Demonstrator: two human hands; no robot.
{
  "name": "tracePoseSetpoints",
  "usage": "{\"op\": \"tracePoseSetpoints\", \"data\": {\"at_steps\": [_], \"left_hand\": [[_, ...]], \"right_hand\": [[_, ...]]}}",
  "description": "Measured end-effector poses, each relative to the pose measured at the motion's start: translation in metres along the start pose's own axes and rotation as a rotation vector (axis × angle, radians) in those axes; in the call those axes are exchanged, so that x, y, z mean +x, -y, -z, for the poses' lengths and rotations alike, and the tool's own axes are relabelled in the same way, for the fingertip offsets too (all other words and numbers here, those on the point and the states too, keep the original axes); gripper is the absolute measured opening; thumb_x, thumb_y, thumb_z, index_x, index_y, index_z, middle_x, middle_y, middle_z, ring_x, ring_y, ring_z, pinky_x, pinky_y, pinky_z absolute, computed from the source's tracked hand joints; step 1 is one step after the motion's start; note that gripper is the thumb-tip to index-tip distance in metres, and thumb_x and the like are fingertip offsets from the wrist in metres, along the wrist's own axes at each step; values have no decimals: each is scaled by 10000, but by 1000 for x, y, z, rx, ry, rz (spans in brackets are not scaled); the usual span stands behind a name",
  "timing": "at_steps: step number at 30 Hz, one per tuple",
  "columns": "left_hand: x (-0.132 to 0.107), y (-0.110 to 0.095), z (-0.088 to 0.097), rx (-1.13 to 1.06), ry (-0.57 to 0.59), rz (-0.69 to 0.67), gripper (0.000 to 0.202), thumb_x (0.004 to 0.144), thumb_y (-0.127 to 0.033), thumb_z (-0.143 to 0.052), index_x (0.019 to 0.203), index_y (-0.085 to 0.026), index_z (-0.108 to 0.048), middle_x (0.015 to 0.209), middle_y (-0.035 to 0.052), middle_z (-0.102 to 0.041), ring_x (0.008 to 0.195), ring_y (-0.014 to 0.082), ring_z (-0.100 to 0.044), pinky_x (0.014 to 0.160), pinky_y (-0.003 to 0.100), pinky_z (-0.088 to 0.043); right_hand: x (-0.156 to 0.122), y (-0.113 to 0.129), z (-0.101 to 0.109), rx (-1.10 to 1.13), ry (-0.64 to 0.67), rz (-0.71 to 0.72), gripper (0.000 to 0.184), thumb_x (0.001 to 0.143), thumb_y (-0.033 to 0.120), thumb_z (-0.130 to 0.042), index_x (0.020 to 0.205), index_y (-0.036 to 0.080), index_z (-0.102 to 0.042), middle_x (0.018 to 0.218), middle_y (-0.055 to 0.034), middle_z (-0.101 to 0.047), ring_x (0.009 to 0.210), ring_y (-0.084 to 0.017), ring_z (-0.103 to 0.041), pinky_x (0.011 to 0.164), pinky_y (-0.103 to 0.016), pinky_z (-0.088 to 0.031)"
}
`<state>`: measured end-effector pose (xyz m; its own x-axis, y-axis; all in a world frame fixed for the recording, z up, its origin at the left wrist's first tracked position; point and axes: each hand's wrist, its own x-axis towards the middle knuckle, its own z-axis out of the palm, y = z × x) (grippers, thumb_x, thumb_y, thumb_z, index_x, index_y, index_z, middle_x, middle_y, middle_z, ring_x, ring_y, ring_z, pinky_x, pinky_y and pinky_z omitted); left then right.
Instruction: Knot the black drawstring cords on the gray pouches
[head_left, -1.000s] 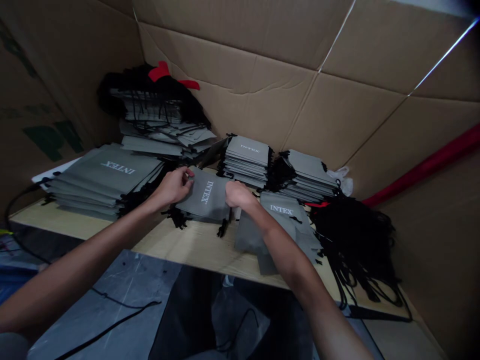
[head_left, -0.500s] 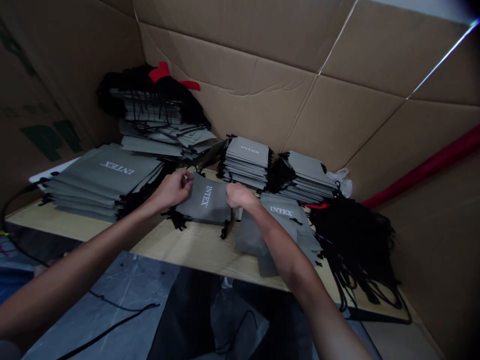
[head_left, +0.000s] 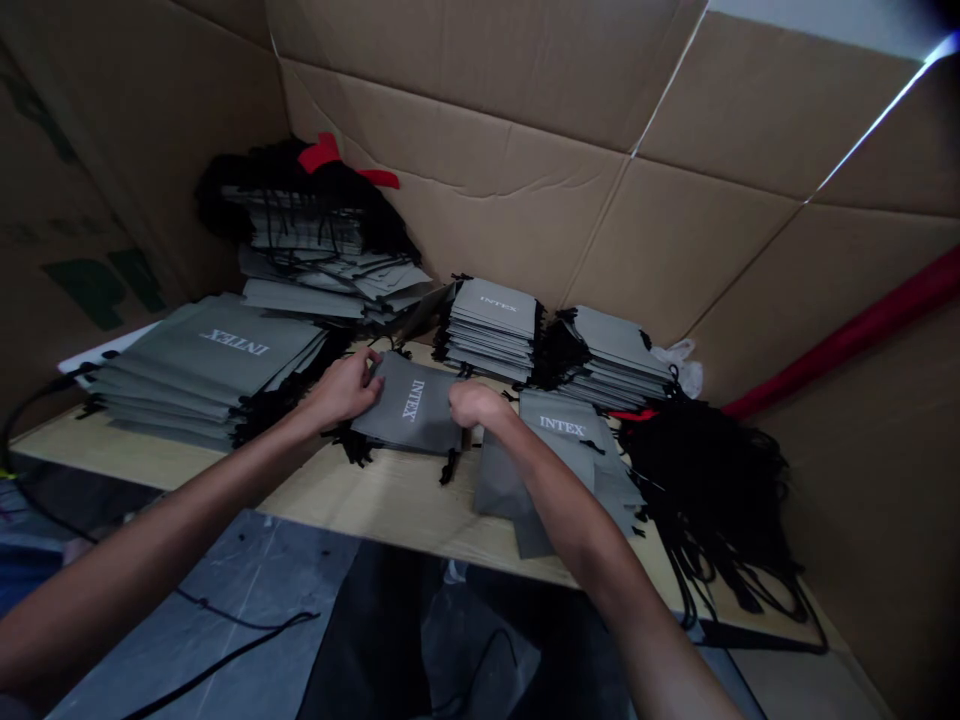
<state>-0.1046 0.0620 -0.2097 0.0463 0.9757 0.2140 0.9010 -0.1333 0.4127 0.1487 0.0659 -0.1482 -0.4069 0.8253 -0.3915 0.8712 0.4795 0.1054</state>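
A grey drawstring bag (head_left: 401,405) printed INTEX lies sideways on the table in front of me, with black cord ends at its corners. My left hand (head_left: 349,387) pinches its upper left edge between thumb and fingers. At the opposite edge my right hand (head_left: 478,404) is closed, the fingertips on the bag's border; whether they also grip a cord is hidden. Just right of it, partly under my right forearm, lie several loose grey bags (head_left: 562,428), the top one showing INTEX.
Larger INTEX bags (head_left: 202,350) are stacked at left, below a heap of bags with black cords (head_left: 315,225). Two smaller stacks, a middle one (head_left: 495,320) and a right one (head_left: 615,350), stand at the back. Black cords (head_left: 705,490) pile at right. Cardboard walls (head_left: 480,150) enclose the table.
The bag's upper right corner lies flatter, and a black cord end now shows above my right hand. Both hands stay at nearly the same places on the bag.
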Motion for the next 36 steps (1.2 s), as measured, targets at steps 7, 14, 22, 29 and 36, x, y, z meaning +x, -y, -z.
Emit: {"op": "tracePoseSetpoints", "data": {"at_steps": [7, 14, 22, 29, 36], "left_hand": [[17, 0, -2, 36, -65, -125, 426, 1075, -425, -746, 1409, -170, -681, 1411, 133, -701, 1284, 311, -699, 1122, 562, -603], [51, -6, -19, 6, 28, -296, 393, 1088, -407, -740, 1399, -170, -704, 1435, 133, -710, 1315, 310, -702, 1142, 569, -604], [54, 4, -31, -8, 45, -327, 381, 1088, -409, -739, 1386, -173, -712, 1456, 136, -701, 1338, 315, -690, 1154, 575, -596], [49, 17, -38, -11, 63, -335, 443, 1083, -396, -747, 1464, -183, -678, 1560, 150, -645, 1418, 344, -649, 1193, 612, -571], [46, 25, -40, -20, 74, -324, 476, 1080, -397, -749, 1501, -191, -661, 1620, 155, -604, 1477, 364, -607, 1232, 642, -535]], "right_hand": [[4, -1, -2, 60, 1, -44, 405, 1081, 390, -768, 1395, 142, -706, 1405, -150, -719, 1215, -284, -746, 1033, -486, -661], [3, 1, 1, 106, -26, -100, 444, 1075, 373, -776, 1445, 146, -680, 1445, -157, -701, 1240, -296, -740, 1046, -501, -659], [10, -2, -5, 142, -41, -87, 449, 1074, 381, -777, 1450, 156, -679, 1460, -153, -695, 1258, -301, -733, 1057, -511, -654], [17, -2, -16, 169, -56, -55, 417, 1084, 385, -763, 1432, 168, -689, 1425, -135, -711, 1230, -288, -742, 1037, -498, -661], [11, -1, -14, 206, -71, -64, 416, 1089, 387, -757, 1437, 171, -685, 1417, -132, -714, 1217, -283, -746, 1025, -492, -666]]}}
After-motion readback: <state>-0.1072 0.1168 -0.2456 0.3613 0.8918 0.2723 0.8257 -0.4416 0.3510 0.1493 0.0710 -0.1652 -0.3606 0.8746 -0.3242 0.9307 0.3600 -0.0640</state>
